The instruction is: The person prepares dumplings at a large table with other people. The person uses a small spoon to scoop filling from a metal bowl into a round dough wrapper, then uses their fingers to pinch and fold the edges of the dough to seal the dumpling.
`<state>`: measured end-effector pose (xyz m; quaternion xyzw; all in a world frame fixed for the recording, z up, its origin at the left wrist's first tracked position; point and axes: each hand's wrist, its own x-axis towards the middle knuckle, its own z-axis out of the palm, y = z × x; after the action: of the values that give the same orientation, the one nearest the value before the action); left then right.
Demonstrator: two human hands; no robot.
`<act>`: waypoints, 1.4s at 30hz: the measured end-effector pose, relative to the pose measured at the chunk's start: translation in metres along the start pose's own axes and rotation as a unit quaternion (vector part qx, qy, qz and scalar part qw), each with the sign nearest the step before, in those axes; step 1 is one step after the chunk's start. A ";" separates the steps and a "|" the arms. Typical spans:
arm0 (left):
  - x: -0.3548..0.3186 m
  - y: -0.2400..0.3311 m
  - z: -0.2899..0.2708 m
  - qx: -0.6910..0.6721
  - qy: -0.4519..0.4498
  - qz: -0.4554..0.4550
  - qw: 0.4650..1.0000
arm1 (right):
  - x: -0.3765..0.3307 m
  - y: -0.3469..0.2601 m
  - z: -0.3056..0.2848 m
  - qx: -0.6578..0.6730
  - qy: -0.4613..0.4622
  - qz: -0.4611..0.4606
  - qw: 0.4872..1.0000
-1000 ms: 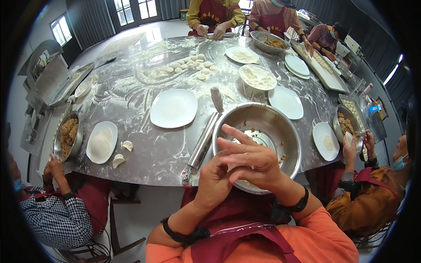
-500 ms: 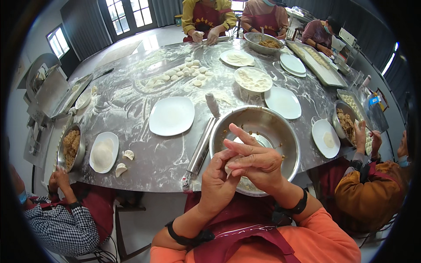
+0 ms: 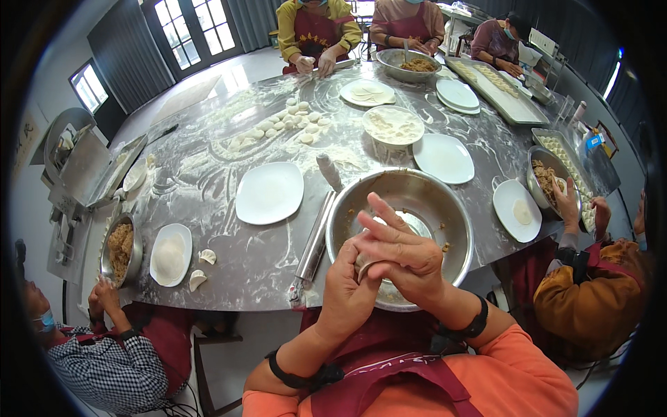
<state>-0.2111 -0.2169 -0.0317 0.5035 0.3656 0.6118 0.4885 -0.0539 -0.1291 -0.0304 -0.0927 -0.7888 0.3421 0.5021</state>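
My two hands meet over the near side of a wide steel bowl [image 3: 455, 208], pressing a pale dumpling [image 3: 363, 265] between them. My left hand [image 3: 347, 274] is closed around its left side. My right hand [image 3: 410, 260] closes on it from the right, with the upper fingers stretched out. Fingers hide most of the dumpling. Inside the bowl are scraps of brown filling on the walls and something white, partly covered by my hands. Left of the bowl lies a metal rolling pin [image 3: 316, 240].
A white square plate [image 3: 269, 193] lies left of the rolling pin. Two finished dumplings [image 3: 197, 280] rest near a plate of flour [image 3: 171, 256]. Dough pieces [image 3: 292, 121] lie on the floured table [image 3: 215, 201]. Co-workers sit at both sides and stand opposite, near bowls of filling [image 3: 121, 247].
My hands keep pressing the dumpling, with small finger shifts. The view has tilted slightly. On the right, a co-worker's hand now lifts a pale wrapper by the filling bowl.
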 end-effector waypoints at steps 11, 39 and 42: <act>0.011 -0.001 0.025 0.000 0.037 0.001 0.999 | -0.011 -0.006 -0.016 -0.043 0.062 0.033 0.997; 0.002 0.015 -0.026 -0.265 -0.077 -0.210 0.938 | -0.028 0.019 0.008 0.002 0.029 0.032 0.999; 0.001 0.013 -0.034 -0.305 -0.081 -0.221 0.923 | -0.028 0.019 0.014 0.035 0.037 0.045 0.998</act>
<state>-0.2474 -0.2175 -0.0265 0.2842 0.2228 0.5274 0.7691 -0.0560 -0.1349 -0.0669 -0.1233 -0.7525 0.3882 0.5175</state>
